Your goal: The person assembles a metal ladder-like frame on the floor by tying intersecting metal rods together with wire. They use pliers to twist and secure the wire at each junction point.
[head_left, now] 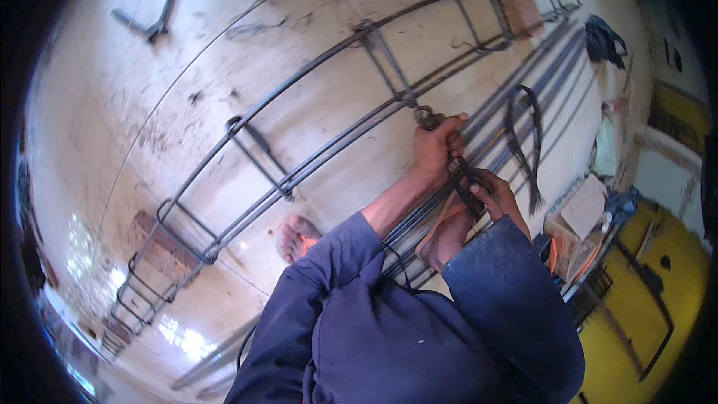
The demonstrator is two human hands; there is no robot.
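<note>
Your dark blue cloth top (404,344) is closest, and it hides your legs and part of the floor. Past it lies a long, dark cage made of steel bars (345,139), curved by the lens; its far ends are small and hard to make out.

Your left hand (435,151) is wrapped tight around a dark metal tool with a round head (426,119). The head pokes out just beside the cage's near bars, but you can't tell if it touches them. Your fist covers the middle of the tool.

Your right hand (499,196) is farther from the cage, bent close to some thin black strips (465,176). You can't tell if its fingers are closed on them, or if the strips are part of the tool.

Loose, straight gray steel bars (522,75) lie on the near side of the cage, partly under your hands. On them rests a looped bunch of black wire (538,135). Your right foot (449,241), also on the cage's near side, is half hidden by your sleeve.
</note>
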